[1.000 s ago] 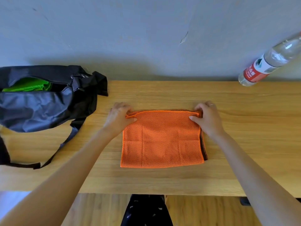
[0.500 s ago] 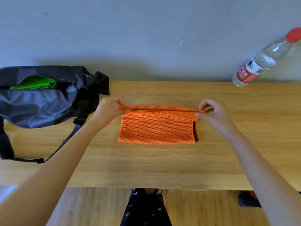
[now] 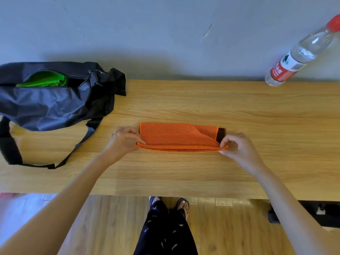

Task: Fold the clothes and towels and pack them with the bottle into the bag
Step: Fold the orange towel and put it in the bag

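Observation:
An orange mesh towel [image 3: 176, 135] lies folded into a narrow strip in the middle of the wooden table [image 3: 239, 111]. My left hand [image 3: 123, 140] pinches its near left corner and my right hand [image 3: 237, 146] pinches its near right corner, both at the table surface. A dark bag [image 3: 46, 105] sits open at the left end with a green cloth [image 3: 44, 80] inside. A clear water bottle [image 3: 298, 56] with a red cap and red label stands at the far right, by the wall.
The bag's black strap [image 3: 12, 150] loops over the table toward the near edge at the left. A grey wall runs behind the table. Below the near edge are a wooden floor and my legs and sandalled foot [image 3: 182, 207].
Both hands carried the towel's far edge up and over toward me, folding it in half onto its near edge. The towel is now a narrow strip.

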A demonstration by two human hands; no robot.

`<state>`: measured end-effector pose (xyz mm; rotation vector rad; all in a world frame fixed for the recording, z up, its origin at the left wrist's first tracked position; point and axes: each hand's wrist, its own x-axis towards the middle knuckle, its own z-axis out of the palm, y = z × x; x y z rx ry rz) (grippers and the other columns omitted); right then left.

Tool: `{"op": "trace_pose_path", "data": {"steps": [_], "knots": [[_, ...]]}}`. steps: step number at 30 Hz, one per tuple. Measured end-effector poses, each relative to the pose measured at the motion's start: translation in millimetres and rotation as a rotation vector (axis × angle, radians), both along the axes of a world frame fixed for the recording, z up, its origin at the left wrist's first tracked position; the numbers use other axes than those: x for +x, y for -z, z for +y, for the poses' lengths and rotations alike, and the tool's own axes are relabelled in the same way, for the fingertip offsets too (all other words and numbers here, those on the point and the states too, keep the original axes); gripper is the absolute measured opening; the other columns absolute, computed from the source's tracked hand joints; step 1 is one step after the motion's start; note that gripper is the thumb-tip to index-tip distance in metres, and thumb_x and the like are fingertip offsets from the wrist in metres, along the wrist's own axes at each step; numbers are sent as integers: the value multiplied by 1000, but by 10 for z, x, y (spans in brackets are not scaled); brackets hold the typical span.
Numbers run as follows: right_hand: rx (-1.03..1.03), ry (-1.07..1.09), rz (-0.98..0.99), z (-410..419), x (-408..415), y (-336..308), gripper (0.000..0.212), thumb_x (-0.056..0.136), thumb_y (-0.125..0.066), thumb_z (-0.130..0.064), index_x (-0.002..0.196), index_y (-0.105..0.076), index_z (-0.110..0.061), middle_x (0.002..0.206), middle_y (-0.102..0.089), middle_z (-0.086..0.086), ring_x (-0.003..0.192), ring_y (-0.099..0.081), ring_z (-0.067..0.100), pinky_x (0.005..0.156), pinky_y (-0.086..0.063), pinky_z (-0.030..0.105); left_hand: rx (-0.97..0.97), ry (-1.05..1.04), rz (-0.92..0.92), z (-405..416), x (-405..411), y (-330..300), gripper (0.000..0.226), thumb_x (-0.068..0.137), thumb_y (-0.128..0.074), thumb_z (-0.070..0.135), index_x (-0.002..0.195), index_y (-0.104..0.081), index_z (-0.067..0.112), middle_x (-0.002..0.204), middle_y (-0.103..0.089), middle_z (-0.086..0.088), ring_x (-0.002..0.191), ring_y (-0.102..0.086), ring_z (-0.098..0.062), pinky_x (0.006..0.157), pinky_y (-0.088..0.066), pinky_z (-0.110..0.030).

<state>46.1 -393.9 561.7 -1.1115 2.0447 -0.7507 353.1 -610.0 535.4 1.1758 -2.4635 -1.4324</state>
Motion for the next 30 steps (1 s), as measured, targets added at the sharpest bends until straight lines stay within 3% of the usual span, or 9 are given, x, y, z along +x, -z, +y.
{"op": "trace_pose_path", "data": {"steps": [4, 7, 10, 13, 16, 19, 23, 27, 30], "knots": [[31, 6, 36, 22, 42, -36, 14, 72, -79, -17, 79, -67, -19, 91, -57, -19, 100, -40, 7, 87, -31, 30, -128, -71, 11, 75, -12, -68, 50, 72, -67, -7, 86, -69, 41, 106, -55, 14, 113, -43, -18, 102, -31, -43], [-112, 71, 161, -17, 92, -80, 11, 79, -73, -25, 87, -66, -20, 94, -57, -12, 102, -40, 10, 85, -31, 30, -302, -157, 80, 177, -134, -175, 49, 73, -54, -16, 96, -66, 26, 102, -54, 10, 107, -38, -11, 95, -32, -25], [-187, -51, 433, -148, 279, -53, 18, 87, -64, -21, 103, -62, -14, 105, -57, 0, 105, -45, 19, 83, -35, 32, -441, -41, 115, 287, -339, -160, 38, 78, -60, -10, 107, -64, 15, 107, -54, 3, 107, -42, -13, 95, -34, -19], [-160, -153, 582, -272, 470, 92, 21, 88, -61, -16, 109, -60, -13, 110, -58, 3, 105, -50, 22, 85, -38, 33, -504, 128, 103, 382, -562, -57, 41, 80, -66, -1, 118, -60, 14, 119, -55, -1, 115, -47, -19, 97, -44, -39], [-176, 171, 523, -314, 451, 183, 12, 87, -62, -11, 99, -61, -12, 98, -63, 4, 97, -52, 24, 78, -45, 38, -533, 202, 60, 418, -711, 52, 49, 83, -66, 7, 130, -53, 13, 132, -50, -4, 127, -42, -22, 105, -39, -44], [-96, 425, 401, -335, 327, 266, 8, 85, -65, -12, 93, -62, -10, 95, -62, 7, 97, -50, 25, 77, -45, 36, -560, 256, -11, 395, -740, 173, 62, 88, -61, 20, 143, -36, 12, 149, -34, -5, 142, -21, -20, 117, -18, -41], [16, 494, 323, -358, 247, 328, 14, 81, -71, -19, 87, -64, -9, 96, -61, 10, 103, -48, 29, 79, -36, 29, -563, 355, -119, 344, -710, 320, 65, 96, -36, 41, 151, -12, 15, 158, -9, -1, 146, 4, -15, 119, 2, -40], [30, 508, 314, -393, 254, 315, 21, 76, -75, -30, 83, -66, -12, 93, -60, 9, 101, -45, 28, 81, -39, 35, -652, 421, -237, 321, -693, 397, 69, 95, -16, 54, 151, 0, 18, 159, 3, 1, 145, 12, -15, 118, 6, -45], [29, 497, 297, -429, 278, 326, 16, 76, -75, -26, 81, -66, -14, 94, -60, 8, 101, -45, 28, 83, -37, 35, -700, 427, -299, 340, -698, 405, 71, 94, -11, 58, 150, 5, 18, 159, 7, 2, 144, 15, -15, 115, 11, -50]]}}
